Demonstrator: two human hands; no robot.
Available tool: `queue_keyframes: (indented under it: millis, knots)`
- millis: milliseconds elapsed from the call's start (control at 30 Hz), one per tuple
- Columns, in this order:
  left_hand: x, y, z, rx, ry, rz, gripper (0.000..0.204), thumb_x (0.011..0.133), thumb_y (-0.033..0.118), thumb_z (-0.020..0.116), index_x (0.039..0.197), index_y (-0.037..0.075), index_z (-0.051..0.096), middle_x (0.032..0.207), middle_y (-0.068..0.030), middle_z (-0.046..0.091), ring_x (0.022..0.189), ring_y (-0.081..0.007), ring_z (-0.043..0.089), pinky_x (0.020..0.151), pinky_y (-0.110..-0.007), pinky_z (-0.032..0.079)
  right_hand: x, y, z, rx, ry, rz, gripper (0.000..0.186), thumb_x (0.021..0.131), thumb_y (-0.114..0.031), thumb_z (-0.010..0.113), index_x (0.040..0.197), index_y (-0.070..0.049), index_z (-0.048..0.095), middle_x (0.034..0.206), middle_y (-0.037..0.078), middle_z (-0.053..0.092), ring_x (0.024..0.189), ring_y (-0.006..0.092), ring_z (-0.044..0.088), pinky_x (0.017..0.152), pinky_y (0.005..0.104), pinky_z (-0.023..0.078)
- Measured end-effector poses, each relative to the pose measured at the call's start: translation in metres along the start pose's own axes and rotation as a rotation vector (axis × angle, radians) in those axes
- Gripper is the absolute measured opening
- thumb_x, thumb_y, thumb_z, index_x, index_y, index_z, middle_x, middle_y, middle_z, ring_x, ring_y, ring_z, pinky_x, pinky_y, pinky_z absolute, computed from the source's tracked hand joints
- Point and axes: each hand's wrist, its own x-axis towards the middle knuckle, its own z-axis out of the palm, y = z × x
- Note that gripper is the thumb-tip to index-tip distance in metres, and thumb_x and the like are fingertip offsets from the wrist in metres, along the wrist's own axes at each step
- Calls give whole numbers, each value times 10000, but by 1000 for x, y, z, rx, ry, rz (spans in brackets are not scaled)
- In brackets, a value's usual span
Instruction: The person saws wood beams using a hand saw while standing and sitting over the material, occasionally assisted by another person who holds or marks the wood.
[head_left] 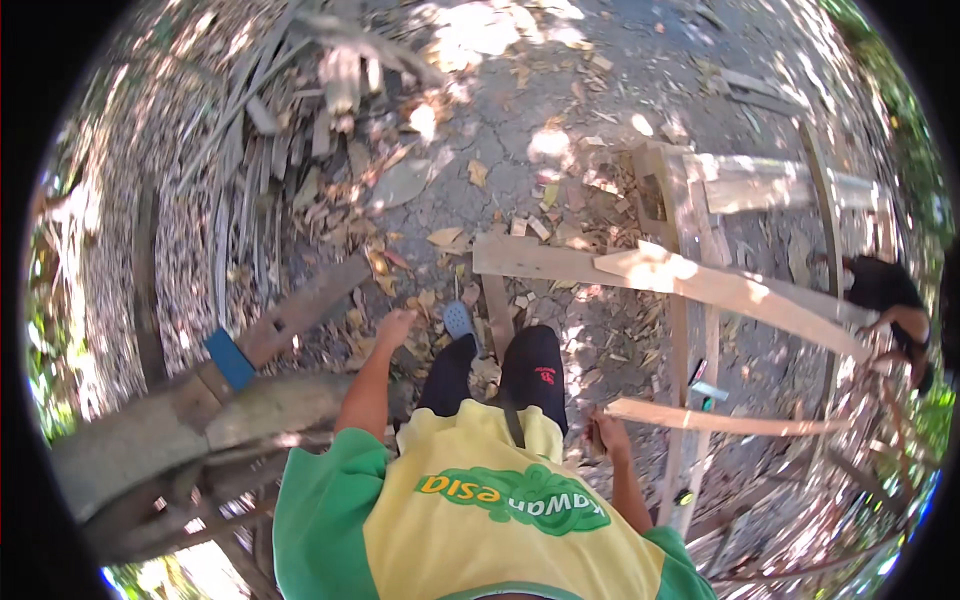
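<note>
From the head view, the person stands on cracked ground littered with dry leaves and wood scraps, looking down past a yellow and green shirt and dark trousers. The right hand (pixel 607 436) is closed around the near end of a thin wooden slat (pixel 720 420), fingers wrapped about it; the slat runs from that hand out to the right, roughly level, above the ground. The left hand (pixel 395 325) hangs free at the person's left side, touching nothing; its fingers seem loosely curled together, though the picture is too small there to be sure. Just right of it, a blue sandal (pixel 459 321) shows on the ground. Farther off, a long pale plank (pixel 640 268) lies across a wooden frame (pixel 690 200) that stands to the right. On the left, a dark board with a blue band (pixel 230 359) leans near a pile of thin sticks (pixel 250 150). At the far right edge, another person (pixel 890 300) bends over the timber.
</note>
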Motion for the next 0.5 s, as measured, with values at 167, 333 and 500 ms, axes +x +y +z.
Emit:
queue_keyframes:
  millis: [167,333,500]
  knots:
    - [47,-74,-37,294,-70,1,541,944,512,611,1016,-4,756,915,-220,737,924,-393,695,833,-459,501,-4,-80,72,-127,132,-149,433,913,-389,593,695,-16,628,627,88,616,526,178,596,522,328,473]
    - [72,62,-36,-122,-336,-141,339,975,395,667,1069,70,690,870,-33,663,746,-127,632,611,-298,503,56,-87,103,3,262,-81,450,860,-412,712,672,-15,613,597,85,601,536,186,605,531,347,468]
    - [107,213,-73,209,-573,132,438,964,436,657,1077,15,700,909,-40,690,756,-133,649,689,-294,515,129,-39,119,148,428,14,679,788,-455,745,1107,122,582,739,204,683,611,297,677,656,416,548]
